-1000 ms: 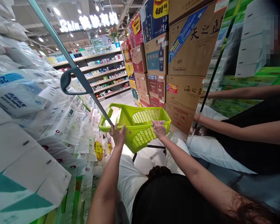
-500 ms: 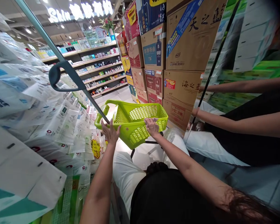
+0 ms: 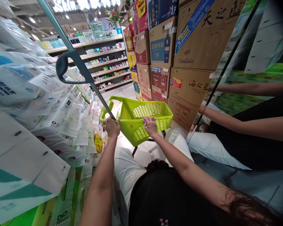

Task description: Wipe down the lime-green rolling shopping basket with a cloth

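A lime-green shopping basket (image 3: 132, 131) with mesh sides stands before me on dark legs. A long grey pull handle (image 3: 72, 56) with a looped grip slants up from its left end. My left hand (image 3: 111, 127) is closed over the basket's near rim, beside the foot of the pull handle; its fingertips are partly hidden. Pinched in my right hand (image 3: 150, 126) is a crumpled pale cloth (image 3: 146, 120), which rests against the near rim further right. The basket's interior that I can see is bare plastic.
Plastic-wrapped paper packs (image 3: 61, 116) are piled close on my left. Stacked cartons (image 3: 191, 78) rise to the right, beside a mirror panel (image 3: 231, 103) reflecting my arms. Stocked shelves (image 3: 108, 62) stand beyond the tiled floor.
My left hand has gone from spread fingers to a grip on the rim. The right hand with the cloth has slid slightly left along the rim. The view has shifted a little.
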A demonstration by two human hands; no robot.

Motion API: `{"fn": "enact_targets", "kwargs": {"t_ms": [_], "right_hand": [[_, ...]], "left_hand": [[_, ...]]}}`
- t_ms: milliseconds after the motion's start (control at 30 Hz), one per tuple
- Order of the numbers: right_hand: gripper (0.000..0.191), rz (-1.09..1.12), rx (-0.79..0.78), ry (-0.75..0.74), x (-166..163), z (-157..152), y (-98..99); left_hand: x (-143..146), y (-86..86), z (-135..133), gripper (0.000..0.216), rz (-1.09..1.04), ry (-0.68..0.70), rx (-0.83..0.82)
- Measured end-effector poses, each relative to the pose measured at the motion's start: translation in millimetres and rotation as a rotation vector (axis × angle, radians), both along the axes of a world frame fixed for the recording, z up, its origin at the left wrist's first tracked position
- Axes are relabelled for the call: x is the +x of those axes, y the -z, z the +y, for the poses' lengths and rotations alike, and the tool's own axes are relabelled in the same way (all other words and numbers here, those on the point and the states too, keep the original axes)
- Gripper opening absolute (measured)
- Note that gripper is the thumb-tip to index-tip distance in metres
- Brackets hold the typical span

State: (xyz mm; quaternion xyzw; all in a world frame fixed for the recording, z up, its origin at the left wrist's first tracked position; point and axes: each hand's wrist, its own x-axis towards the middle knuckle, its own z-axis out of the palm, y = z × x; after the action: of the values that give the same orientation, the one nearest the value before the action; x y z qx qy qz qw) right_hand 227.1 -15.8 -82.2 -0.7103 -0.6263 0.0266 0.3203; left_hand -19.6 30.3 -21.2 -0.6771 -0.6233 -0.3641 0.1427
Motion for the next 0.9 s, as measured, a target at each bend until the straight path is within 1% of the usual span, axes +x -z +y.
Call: {"fn": "enact_targets", "kwargs": {"t_ms": [67,133,200,233,300,367,433,467,533,600,667,733,800,900], "right_hand": [[0.045,0.017,-0.027,0.068,16,-3,2.6],[0.044,0.050,-0.049,0.166,29,-3,3.9],[0.042,0.080,-0.060,0.226,29,-1,3.1],[0.042,0.086,-0.059,0.225,23,-1,1.9],[0.043,0.072,-0.039,0.153,3,0,-1.4],[0.046,0.041,0.000,0.029,-18,-2,-5.0],[0.048,0.024,0.035,-0.076,-28,-5,-8.0],[0.048,0.026,0.043,-0.104,-28,-7,-9.0],[0.046,0.046,0.029,-0.100,-22,-8,-10.8],[0.043,0.072,0.001,-0.041,-17,-7,-13.2],[0.043,0.097,-0.014,-0.004,-22,-4,-17.3],[0.043,0.106,0.003,-0.048,-37,-1,-22.1],[0.045,0.103,0.043,-0.136,-53,0,-25.9],[0.046,0.099,0.087,-0.224,-63,-3,-25.8]], "left_hand": [[-1,2.0,-2,0.049,0.018,0.024,0.012],[1,3.6,-3,0.047,-0.004,0.025,0.029],[5,4.1,-3,0.047,-0.044,0.004,0.046],[7,3.9,-3,0.047,-0.058,-0.005,0.051],[9,2.6,-3,0.048,-0.065,-0.012,0.047],[10,1.2,-4,0.047,-0.061,-0.008,0.039],[8,0.5,-6,0.045,-0.059,-0.006,0.041],[8,0.6,-7,0.044,-0.055,-0.005,0.046],[8,1.3,-8,0.042,-0.040,-0.004,0.051],[9,2.2,-9,0.041,-0.035,-0.011,0.056],[11,2.5,-8,0.039,-0.048,-0.022,0.065],[12,2.1,-8,0.037,-0.065,-0.024,0.067],[12,1.0,-8,0.036,-0.071,-0.020,0.056],[9,-0.4,-10,0.032,-0.068,-0.014,0.031]]}}
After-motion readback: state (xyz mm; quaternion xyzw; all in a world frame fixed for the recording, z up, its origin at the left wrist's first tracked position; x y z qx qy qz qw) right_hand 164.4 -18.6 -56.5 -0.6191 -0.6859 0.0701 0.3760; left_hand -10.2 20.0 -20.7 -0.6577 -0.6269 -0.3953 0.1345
